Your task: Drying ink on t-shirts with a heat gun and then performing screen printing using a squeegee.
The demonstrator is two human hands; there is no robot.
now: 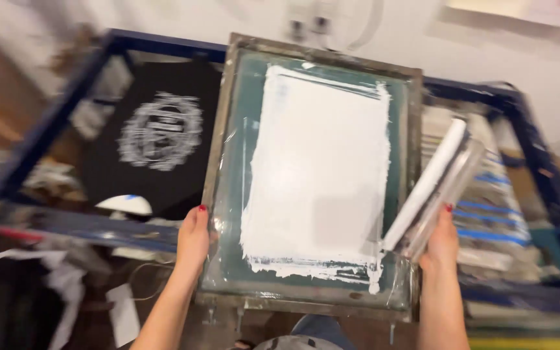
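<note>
Both forearms cut off; left hand [192,240] grips blurred screen frame [228,129].

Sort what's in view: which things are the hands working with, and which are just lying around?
In use:
- printing screen coated with white ink, left hand on its edge
- squeegee, held by right hand

Lying about:
- black shirt with white print, left of the screen
- blue frame
- white scraps lower left
- taped screens stacked right
</note>
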